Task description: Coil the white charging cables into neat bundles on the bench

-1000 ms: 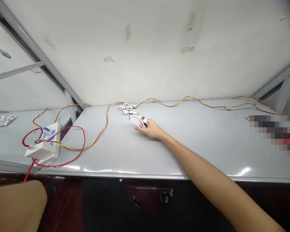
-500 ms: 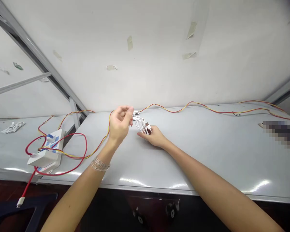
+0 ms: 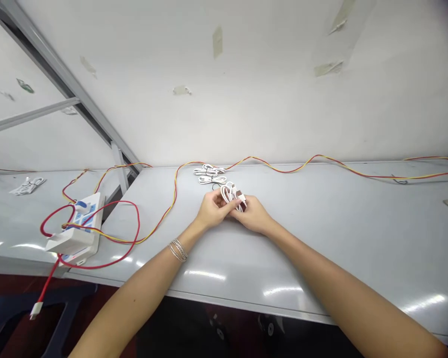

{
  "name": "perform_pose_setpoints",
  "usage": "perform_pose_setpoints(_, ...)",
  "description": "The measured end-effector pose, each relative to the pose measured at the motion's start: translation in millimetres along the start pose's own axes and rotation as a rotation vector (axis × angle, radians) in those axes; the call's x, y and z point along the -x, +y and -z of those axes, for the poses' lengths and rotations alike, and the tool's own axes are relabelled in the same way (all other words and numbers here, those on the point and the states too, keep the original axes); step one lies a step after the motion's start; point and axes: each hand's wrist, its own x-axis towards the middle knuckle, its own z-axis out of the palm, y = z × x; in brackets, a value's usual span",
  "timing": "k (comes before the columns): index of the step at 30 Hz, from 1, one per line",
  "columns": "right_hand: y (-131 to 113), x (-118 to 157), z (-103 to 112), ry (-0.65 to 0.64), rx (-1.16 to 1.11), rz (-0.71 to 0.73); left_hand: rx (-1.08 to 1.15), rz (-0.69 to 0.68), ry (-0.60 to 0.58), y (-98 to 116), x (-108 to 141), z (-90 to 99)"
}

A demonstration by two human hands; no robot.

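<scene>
Close together over the grey table, my left hand (image 3: 213,209) and my right hand (image 3: 253,215) both grip a coiled white USB cable (image 3: 229,193). Its plug end points up between the fingers. Both hands are closed, and the lower part of the coil is hidden by them. Just beyond lie bundled white cables (image 3: 209,171), tied with dark ties. A short black twist tie (image 3: 216,186) shows beside the coil, near my left fingertips.
A white power strip (image 3: 87,219) with a plugged-in adapter (image 3: 70,241) stands at the left. A red cable (image 3: 138,223) loops from it and hangs over the edge. A red-yellow wire (image 3: 283,171) runs along the wall. Another white cable bundle (image 3: 29,186) lies far left.
My left hand has come down from the raised position and joined my right hand on the coiled cable. The bundled cables behind are now uncovered. The view has shifted slightly.
</scene>
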Motion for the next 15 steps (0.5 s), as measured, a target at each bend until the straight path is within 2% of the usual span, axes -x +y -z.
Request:
perform_pose_setpoints(3, -2.4, 0.7, 2.2, -0.026, -0.024, -0.003, 0.019, -0.013, 0.032, -2.8, -0.7, -0.4)
perform_pose_setpoints(6, -5.9, 1.3, 4.9, -0.043, -0.092, -0.034, 0.020, -0.003, 0.117, -3.5, -3.3, 4.5)
perform_pose_setpoints(11, -7.0, 0.5, 6.0, 0.042, -0.242, -0.166, -0.006, 0.008, 0.266, -9.7, -9.5, 17.6)
perform_pose_setpoints(15, -3.6, -1.6, 2.8, 0.080, -0.282, -0.167, -0.024, 0.002, 0.316, -14.7, -12.4, 23.2)
